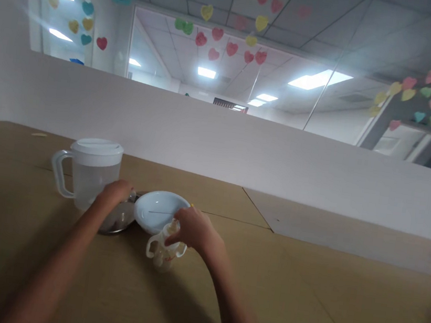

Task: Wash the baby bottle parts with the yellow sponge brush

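A clear baby bottle (164,260) with two white side handles stands upright in front of a white bowl (151,229). My right hand (195,229) has its thumb and fingers closed around the bottle's top, at the teat and collar. Further left, my left hand (116,192) is over a round metal tray (115,225). Its fingers are curled at a small clear piece (131,197), too blurred to name. The wrist partly covers the tray and the lower side of a lidded pitcher (94,175).
The pitcher's handle points left, and its body stands close beside my left forearm. A brown board covers the table (303,279), with a grey section (333,232) at the back right. A low white wall (217,146) with glass above it closes off the far side.
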{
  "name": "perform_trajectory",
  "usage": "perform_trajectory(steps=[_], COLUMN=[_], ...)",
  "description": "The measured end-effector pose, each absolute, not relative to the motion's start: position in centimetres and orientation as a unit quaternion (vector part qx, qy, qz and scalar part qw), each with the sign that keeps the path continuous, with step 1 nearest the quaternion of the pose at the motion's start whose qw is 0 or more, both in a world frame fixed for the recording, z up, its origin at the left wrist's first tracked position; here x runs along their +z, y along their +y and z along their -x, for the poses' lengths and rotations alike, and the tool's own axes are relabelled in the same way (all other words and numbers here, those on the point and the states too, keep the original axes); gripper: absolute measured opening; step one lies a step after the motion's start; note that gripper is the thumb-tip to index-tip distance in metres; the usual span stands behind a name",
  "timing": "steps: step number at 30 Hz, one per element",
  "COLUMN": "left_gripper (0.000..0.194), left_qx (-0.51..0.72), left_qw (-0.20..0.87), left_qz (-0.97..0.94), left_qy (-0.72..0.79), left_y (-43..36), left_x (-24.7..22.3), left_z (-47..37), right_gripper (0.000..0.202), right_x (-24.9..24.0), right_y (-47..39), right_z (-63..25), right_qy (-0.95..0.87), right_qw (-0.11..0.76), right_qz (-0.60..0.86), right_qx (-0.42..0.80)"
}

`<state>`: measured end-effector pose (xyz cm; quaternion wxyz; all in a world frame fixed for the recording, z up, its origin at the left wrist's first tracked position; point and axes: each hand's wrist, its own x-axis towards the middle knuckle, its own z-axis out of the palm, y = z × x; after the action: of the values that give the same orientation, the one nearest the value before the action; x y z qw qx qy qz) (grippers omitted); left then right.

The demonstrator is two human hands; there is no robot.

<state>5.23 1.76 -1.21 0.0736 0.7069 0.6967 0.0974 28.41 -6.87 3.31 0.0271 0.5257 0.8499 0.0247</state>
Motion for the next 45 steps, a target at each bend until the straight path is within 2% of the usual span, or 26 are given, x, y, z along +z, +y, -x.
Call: perform_trajectory(steps=[5, 8, 12, 15, 22, 27, 45], left_gripper=[0.05, 0.047, 0.046, 0.046, 0.046, 0.046, 0.045], left_qx=[0.156, 0.246, 0.213, 0.173, 0.086, 0.064, 0.086], left_qw=[0.002, 0.071, 0.128, 0.156, 0.175, 0.177, 0.172], left_qz=[-0.719, -0.78, -0.834, -0.855, -0.873, -0.871, -0.858], left_qy=[0.678, 0.571, 0.493, 0.463, 0.447, 0.453, 0.476], left_y=[-2.8, -6.3, -8.3, -8.0, -6.6, -6.9, -7.0], left_x=[4.1, 6.1, 6.2, 5.5, 4.5, 4.8, 4.9], left_z=[-6.3, -8.4, -10.4, -10.9, -12.0, -13.0, -13.6], right_gripper=[0.051, 0.054, 0.061, 0.058, 0.037, 0.034, 0.035], right_x=[3.2, 3.8, 5.3, 5.7, 4.8, 4.5, 3.7], right_y=[-7.0, -7.2, -7.6, -7.5, -6.1, -5.7, -5.5], right_z=[-28.5, -29.5, -31.4, -32.2, -31.3, -31.0, -30.9], right_qy=[0.859, 0.864, 0.84, 0.834, 0.871, 0.869, 0.872], right_qw=[0.027, -0.018, -0.135, -0.167, -0.053, 0.0, 0.007], right_qz=[-0.51, -0.503, -0.526, -0.524, -0.482, -0.491, -0.488], right_qx=[0.024, 0.005, -0.016, -0.035, -0.077, -0.06, -0.03])
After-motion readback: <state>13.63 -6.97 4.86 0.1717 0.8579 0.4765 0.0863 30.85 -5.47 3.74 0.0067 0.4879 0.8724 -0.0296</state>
